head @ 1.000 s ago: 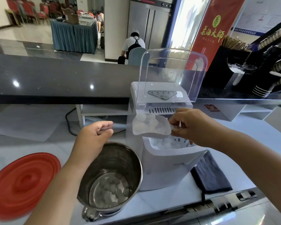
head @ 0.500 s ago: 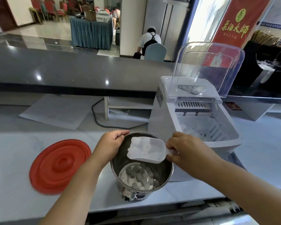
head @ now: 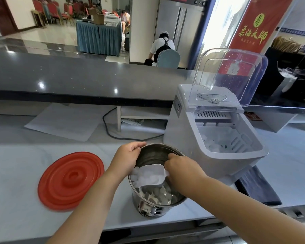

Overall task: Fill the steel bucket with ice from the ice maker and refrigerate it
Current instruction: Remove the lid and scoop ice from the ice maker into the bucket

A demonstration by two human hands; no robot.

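A steel bucket (head: 153, 154) stands on the white counter near its front edge, with ice cubes (head: 158, 194) on its bottom. My left hand (head: 127, 157) grips the bucket's far left rim. My right hand (head: 181, 171) holds a white plastic scoop (head: 153, 175) by its handle, tilted down inside the bucket, and ice slides off its lip. Just right of the bucket sits the white ice maker (head: 183, 138), its clear lid (head: 229, 74) raised and ice visible in its basket (head: 217, 143).
A red round lid (head: 70, 178) lies flat on the counter left of the bucket. A dark cloth (head: 257, 189) lies beside the ice maker's right base. A black power cord (head: 111, 132) loops behind. A raised dark bar top runs across the back; a steel refrigerator (head: 178, 27) stands beyond.
My right hand carried the loaded scoop from the ice maker down into the bucket and tipped it. My left hand moved onto the bucket's rim.
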